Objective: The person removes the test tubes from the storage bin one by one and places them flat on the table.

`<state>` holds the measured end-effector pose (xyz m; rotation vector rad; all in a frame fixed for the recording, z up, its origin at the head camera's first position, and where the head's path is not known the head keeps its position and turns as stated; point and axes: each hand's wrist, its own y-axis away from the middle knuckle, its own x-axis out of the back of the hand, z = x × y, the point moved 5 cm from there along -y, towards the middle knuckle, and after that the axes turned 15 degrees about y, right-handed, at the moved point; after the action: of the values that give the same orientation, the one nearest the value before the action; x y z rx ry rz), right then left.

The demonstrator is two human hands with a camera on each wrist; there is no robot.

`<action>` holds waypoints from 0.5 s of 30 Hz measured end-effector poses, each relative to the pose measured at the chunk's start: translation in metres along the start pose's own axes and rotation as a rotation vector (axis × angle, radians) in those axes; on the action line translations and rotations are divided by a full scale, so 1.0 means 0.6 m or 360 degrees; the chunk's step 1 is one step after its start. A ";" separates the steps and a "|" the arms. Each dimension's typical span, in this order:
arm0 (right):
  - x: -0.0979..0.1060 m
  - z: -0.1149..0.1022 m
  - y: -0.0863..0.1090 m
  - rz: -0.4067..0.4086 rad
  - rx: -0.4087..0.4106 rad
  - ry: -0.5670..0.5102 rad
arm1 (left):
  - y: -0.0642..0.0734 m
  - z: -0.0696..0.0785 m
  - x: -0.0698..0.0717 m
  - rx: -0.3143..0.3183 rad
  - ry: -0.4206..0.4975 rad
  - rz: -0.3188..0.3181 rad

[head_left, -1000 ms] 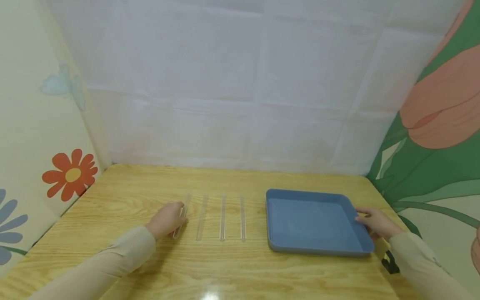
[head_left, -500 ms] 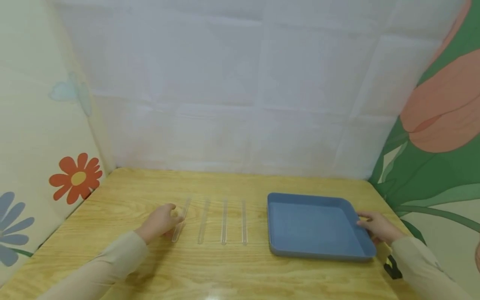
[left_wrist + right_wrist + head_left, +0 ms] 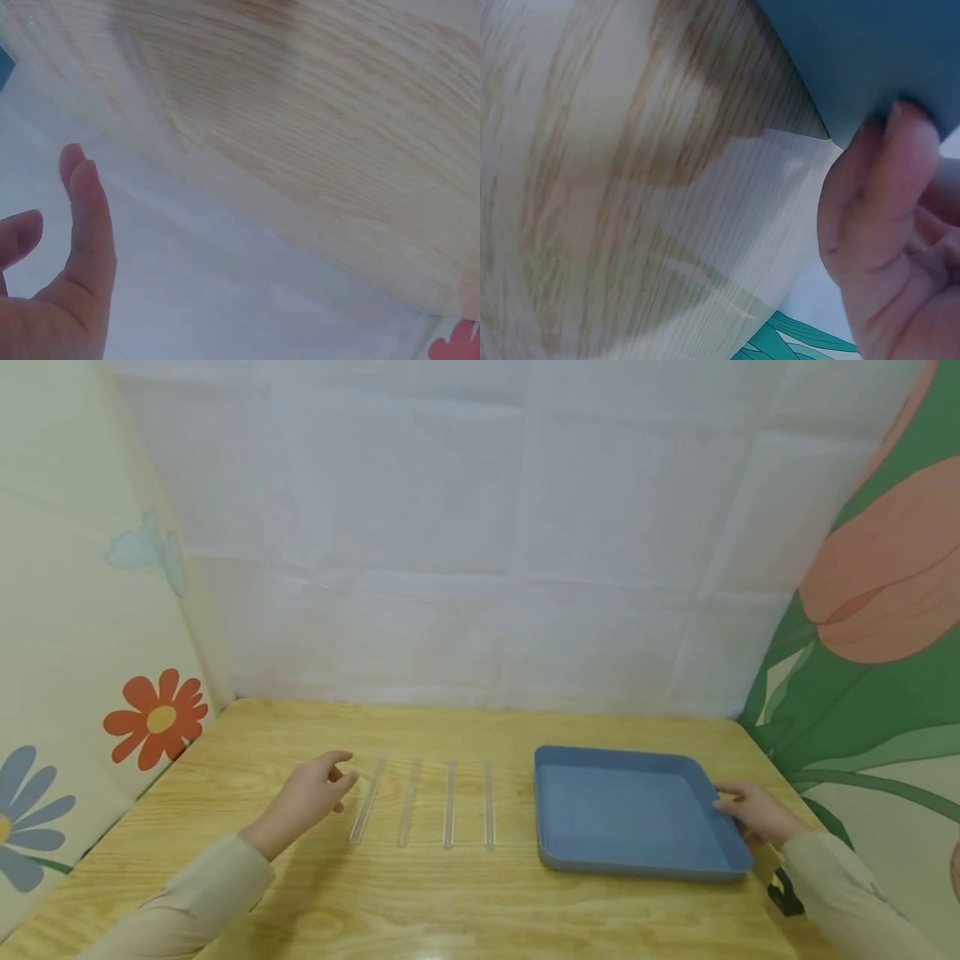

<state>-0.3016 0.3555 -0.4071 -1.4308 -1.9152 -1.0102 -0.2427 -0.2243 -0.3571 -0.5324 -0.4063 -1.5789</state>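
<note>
Several slim, clear, tube-like pieces lie side by side on the table in the head view. The leftmost clear piece (image 3: 367, 802) slants a little, and the rightmost clear piece (image 3: 490, 804) is nearest the tray. My left hand (image 3: 307, 793) is held just left of the leftmost piece, fingers loosely bent and nothing in them; the left wrist view shows its fingers (image 3: 90, 217) apart. On the right, my right hand (image 3: 757, 814) grips the right rim of a blue tray (image 3: 540, 810). In the right wrist view, a fingertip presses against the tray's wall (image 3: 855, 60).
The wood-grain table (image 3: 375, 902) ends at a white sheet (image 3: 450, 568) behind it. Walls with printed flowers (image 3: 161, 718) stand at both sides. A small black object (image 3: 785, 893) lies by the right forearm, at the table's edge.
My left hand has let go of the leftmost clear piece and drawn away to the left, its fingers opening. The right hand has stayed on the tray's rim.
</note>
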 end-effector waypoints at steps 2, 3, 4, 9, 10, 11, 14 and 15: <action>0.001 -0.001 -0.001 0.0002 -0.0002 -0.0001 | 0.001 0.009 -0.004 -0.0005 -0.0028 -0.0009; 0.002 -0.002 -0.001 0.0004 -0.0002 0.0001 | 0.002 0.014 -0.006 -0.0010 -0.0040 -0.0013; 0.002 -0.002 -0.001 0.0007 -0.0005 0.0000 | 0.003 0.018 -0.010 -0.0011 -0.0047 -0.0020; 0.002 -0.003 0.000 0.0014 -0.0016 0.0008 | 0.007 0.040 -0.030 -0.0038 -0.0020 -0.0059; 0.001 -0.003 0.000 0.0012 -0.0021 0.0005 | 0.007 0.043 -0.035 -0.0039 -0.0006 -0.0068; 0.001 -0.002 0.000 0.0012 -0.0019 0.0008 | 0.007 0.046 -0.040 -0.0041 0.0007 -0.0075; 0.000 -0.001 0.001 0.0013 -0.0029 0.0004 | 0.006 0.054 -0.054 -0.0021 0.0072 -0.0098; 0.000 -0.001 0.001 0.0011 -0.0026 0.0002 | 0.004 0.056 -0.059 -0.0013 0.0089 -0.0101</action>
<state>-0.3012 0.3549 -0.4065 -1.4445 -1.9037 -1.0253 -0.2358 -0.1765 -0.3492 -0.4845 -0.3773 -1.6533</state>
